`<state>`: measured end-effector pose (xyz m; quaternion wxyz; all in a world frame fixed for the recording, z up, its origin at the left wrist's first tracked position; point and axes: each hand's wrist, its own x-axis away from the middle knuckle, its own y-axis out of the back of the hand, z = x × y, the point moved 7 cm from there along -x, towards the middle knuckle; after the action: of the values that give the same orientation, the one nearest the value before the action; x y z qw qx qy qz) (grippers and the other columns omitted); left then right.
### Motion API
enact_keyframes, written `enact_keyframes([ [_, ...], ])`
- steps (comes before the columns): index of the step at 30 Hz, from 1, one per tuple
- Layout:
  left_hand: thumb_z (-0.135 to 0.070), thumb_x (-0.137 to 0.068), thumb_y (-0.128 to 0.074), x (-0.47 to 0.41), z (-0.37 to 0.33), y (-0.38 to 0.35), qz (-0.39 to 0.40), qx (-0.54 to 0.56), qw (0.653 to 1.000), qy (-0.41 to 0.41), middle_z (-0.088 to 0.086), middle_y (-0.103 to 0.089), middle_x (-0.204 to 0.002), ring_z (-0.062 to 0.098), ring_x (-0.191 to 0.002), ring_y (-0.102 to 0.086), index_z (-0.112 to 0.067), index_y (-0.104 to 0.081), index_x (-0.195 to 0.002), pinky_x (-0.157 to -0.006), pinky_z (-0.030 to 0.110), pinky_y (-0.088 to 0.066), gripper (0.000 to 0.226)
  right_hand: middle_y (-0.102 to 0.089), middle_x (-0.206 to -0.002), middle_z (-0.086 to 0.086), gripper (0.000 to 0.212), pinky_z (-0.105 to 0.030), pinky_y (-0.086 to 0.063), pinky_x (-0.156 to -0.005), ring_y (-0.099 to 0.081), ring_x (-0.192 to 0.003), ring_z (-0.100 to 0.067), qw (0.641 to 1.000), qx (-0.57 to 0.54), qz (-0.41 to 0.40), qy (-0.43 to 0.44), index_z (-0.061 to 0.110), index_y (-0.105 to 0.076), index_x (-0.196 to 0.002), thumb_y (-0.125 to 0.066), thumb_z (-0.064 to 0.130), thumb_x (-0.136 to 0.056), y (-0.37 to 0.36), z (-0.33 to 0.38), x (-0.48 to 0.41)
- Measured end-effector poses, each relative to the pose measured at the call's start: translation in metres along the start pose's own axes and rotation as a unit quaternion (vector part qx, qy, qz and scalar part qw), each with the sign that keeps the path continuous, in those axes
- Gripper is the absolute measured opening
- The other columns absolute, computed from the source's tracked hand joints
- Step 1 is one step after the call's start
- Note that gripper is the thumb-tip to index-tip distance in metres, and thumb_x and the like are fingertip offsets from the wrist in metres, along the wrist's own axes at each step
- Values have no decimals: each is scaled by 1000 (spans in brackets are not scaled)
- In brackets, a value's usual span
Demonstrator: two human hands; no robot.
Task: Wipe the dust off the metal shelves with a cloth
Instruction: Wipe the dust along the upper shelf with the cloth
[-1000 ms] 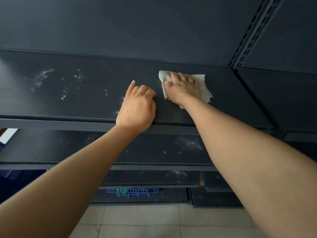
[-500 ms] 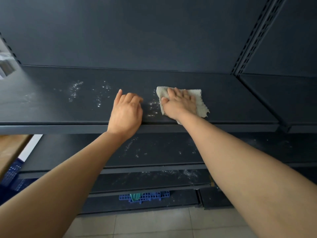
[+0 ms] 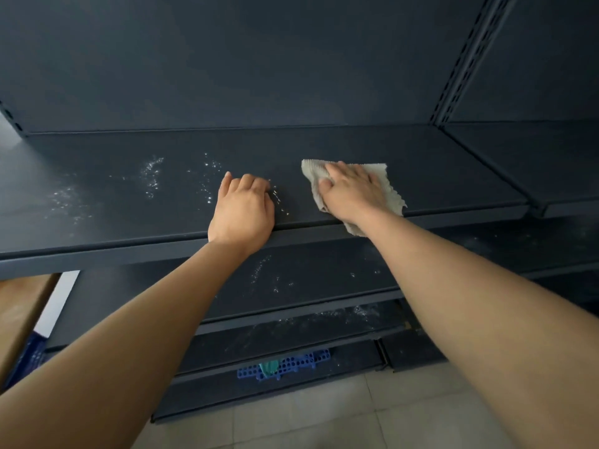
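Dust [image 3: 150,179] is lying in pale specks across the left part of the top shelf [image 3: 421,176], with a few more specks just right of the left hand [image 3: 241,212]. That hand is resting palm down near the front edge of the shelf, its fingers curled loosely under and gripping nothing. Well to its right, the right hand [image 3: 351,191] is pressing flat on the cloth [image 3: 387,186], fingers spread and stretched out over it rather than clenched, the thumb tucked against the cloth's left fold. The cloth is lying on the same shelf, pale and ribbed, with one corner hanging over the front edge below the wrist. Both bare forearms are reaching up from the bottom corners. Lower shelves [image 3: 308,273] are showing beneath, also speckled with dust. Down near the tiled floor [image 3: 324,422], a blue perforated basket [image 3: 285,367] is sitting on the lowest level.
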<state>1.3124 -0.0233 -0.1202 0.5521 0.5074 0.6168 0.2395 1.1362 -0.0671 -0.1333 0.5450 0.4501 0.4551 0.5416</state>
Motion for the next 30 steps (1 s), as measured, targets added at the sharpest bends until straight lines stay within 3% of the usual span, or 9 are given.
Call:
enact_keyframes([
  [3,-12,-91,-35,2,-1,1,2,-6,1000,0,13,-59,-106,30,-104,-50,-4,-57,-111,-115,38,-11,31,-13,-161,1,56,-44,-9,-118,-10,-147,-23,998,13,0,-69,26,-18,-152,-15,38,-98,5,-29,1],
  [7,-17,-92,-30,0,-5,-4,23,-15,1000,5,10,-56,-113,29,-109,-46,-6,-54,-116,-116,38,-7,35,-6,-161,-4,57,-47,-5,-118,-4,-147,-29,992,35,10,-121,23,-11,-153,-14,38,-98,0,-15,6],
  [18,-20,-93,-29,-2,-6,-6,42,-41,998,11,10,-56,-115,29,-112,-46,-7,-53,-117,-116,40,-8,37,-6,-162,-4,58,-47,-3,-119,-2,-148,-29,997,33,2,-71,22,-11,-153,-16,40,-98,-6,19,5],
  [25,-20,-95,-31,-7,-8,-7,52,-73,996,4,10,-59,-104,30,-103,-52,-6,-57,-108,-114,42,0,33,-7,-162,-1,58,-46,-3,-119,-2,-148,-28,1000,28,10,-5,24,-12,-153,-17,42,-98,-7,27,-24],
  [30,-19,-95,-33,-9,-5,-4,25,-46,998,23,8,-58,-101,29,-100,-51,-9,-59,-107,-116,41,-5,30,-10,-161,-1,59,-44,-4,-118,-5,-148,-26,999,28,9,29,25,-13,-153,-17,43,-96,-9,33,-56],
])
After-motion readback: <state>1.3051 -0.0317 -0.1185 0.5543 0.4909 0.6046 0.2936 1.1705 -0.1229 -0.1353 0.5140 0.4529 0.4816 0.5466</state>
